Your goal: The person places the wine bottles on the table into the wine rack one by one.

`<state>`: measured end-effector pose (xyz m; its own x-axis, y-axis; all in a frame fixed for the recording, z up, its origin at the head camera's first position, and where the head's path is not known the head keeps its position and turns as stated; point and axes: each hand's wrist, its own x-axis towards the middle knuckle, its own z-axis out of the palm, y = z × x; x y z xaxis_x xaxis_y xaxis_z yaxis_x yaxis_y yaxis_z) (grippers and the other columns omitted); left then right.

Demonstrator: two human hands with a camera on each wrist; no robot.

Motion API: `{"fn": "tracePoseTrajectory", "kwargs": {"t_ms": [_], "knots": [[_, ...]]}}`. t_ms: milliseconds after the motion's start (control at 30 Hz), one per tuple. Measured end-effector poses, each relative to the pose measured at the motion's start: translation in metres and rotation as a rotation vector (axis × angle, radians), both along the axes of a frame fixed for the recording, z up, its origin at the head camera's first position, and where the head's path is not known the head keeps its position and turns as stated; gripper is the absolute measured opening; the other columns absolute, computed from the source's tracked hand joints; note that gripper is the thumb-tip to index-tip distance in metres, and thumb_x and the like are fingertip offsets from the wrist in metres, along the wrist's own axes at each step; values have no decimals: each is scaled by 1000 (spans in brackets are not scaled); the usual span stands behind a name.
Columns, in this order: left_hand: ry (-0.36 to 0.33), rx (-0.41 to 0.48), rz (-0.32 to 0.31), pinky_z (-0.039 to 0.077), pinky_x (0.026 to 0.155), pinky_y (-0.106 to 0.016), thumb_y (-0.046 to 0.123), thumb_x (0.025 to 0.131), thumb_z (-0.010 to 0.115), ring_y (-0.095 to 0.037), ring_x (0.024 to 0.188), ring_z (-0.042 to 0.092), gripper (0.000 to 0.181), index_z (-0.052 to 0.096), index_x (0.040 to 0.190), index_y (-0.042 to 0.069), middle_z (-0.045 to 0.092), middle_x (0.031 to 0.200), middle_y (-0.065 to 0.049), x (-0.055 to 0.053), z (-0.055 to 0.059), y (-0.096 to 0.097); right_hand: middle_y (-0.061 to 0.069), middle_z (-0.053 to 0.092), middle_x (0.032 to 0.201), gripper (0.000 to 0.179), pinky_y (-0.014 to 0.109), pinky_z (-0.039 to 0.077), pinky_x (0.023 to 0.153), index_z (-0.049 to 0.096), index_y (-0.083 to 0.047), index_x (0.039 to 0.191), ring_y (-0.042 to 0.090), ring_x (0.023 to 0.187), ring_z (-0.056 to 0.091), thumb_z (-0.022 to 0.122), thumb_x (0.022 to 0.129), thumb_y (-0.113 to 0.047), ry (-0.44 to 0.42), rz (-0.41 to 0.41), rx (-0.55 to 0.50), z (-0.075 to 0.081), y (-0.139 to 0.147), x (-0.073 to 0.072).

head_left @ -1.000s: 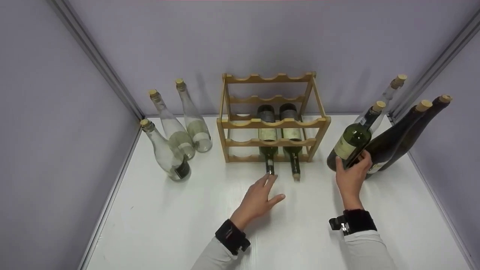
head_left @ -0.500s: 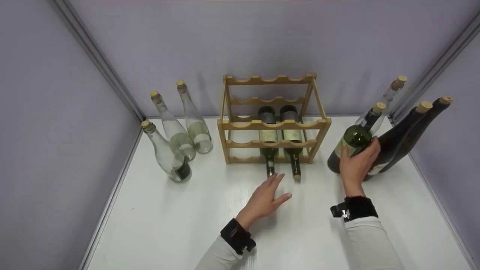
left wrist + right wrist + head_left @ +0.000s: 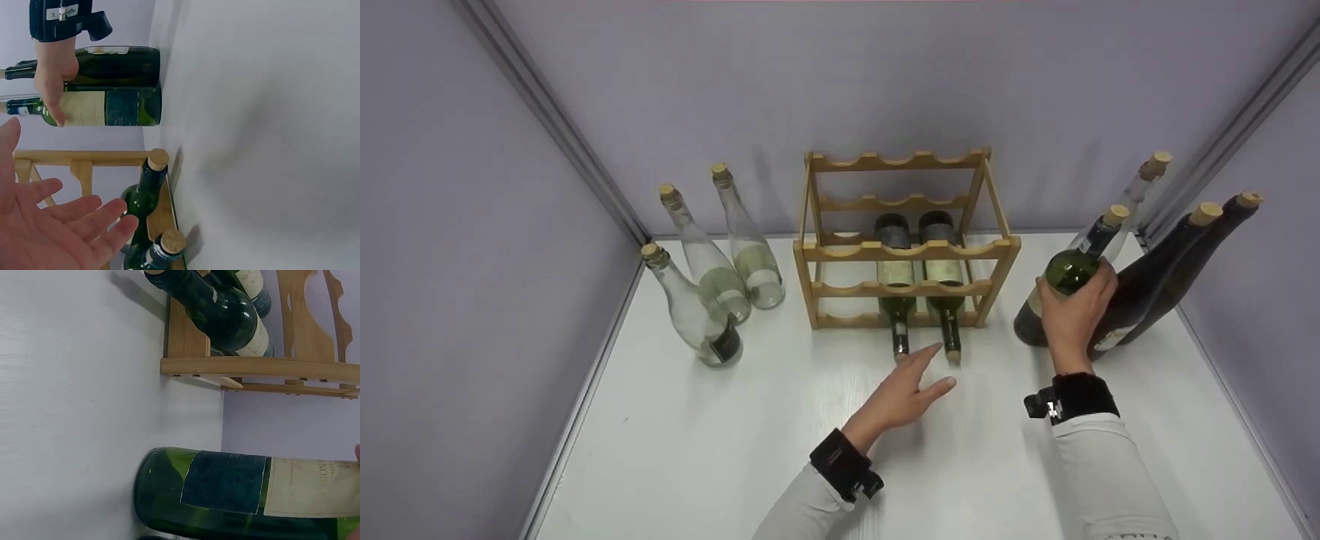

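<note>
- The right hand (image 3: 1076,319) grips the green bottle (image 3: 1069,271), upright, right of the rack (image 3: 904,251).
- Two dark bottles (image 3: 1140,281) crowd its right; one clear bottle (image 3: 1134,196) stands behind.
- The left hand (image 3: 901,396), fingers extended, holds nothing, near two racked bottles (image 3: 896,271).

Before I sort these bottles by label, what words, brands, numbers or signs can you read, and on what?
"NO...", perhaps: sideways on the cream label of the bottle in the right hand; the rest is blurred.
Dark label nearer its base: too faint to read.
Tag on the right wristband: too small.
Right sleeve: letters cut off by the picture's edge.
Labels on the other bottles: too small or blurred.
</note>
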<state>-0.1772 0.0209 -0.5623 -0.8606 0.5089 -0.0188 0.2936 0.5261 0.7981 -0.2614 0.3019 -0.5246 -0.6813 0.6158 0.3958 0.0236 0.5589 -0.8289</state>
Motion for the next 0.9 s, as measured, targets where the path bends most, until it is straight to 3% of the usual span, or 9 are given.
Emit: {"fn": "tracePoseTrajectory", "kwargs": {"t_ms": [267, 533, 900], "knots": [[-15, 41, -32, 28, 113, -41, 58, 100, 43, -19, 143, 30, 69, 29, 156, 19, 34, 156, -4, -3, 11, 7, 20, 38, 142, 86, 30, 24, 111, 31, 1, 145, 27, 134, 37, 82, 77, -17, 8, 45, -9, -3, -4, -4], [-43, 86, -41, 43, 102, -36, 53, 101, 44, -18, 132, 45, 67, 30, 155, 17, 37, 153, -4, -3, 15, 7, 15, 38, 144, 92, 27, 28, 109, 25, -4, 144, 23, 134, 40, 84, 75, -19, 37, 85, -82, -9, -8, 0], [-56, 102, -88, 41, 104, -37, 52, 103, 41, -18, 132, 45, 66, 27, 156, 15, 35, 155, -4, -1, 21, 2, 15, 35, 147, 96, 27, 23, 111, 22, -6, 148, 23, 136, 36, 83, 76, -18, 10, 127, -97, -12, -7, 10]]}}
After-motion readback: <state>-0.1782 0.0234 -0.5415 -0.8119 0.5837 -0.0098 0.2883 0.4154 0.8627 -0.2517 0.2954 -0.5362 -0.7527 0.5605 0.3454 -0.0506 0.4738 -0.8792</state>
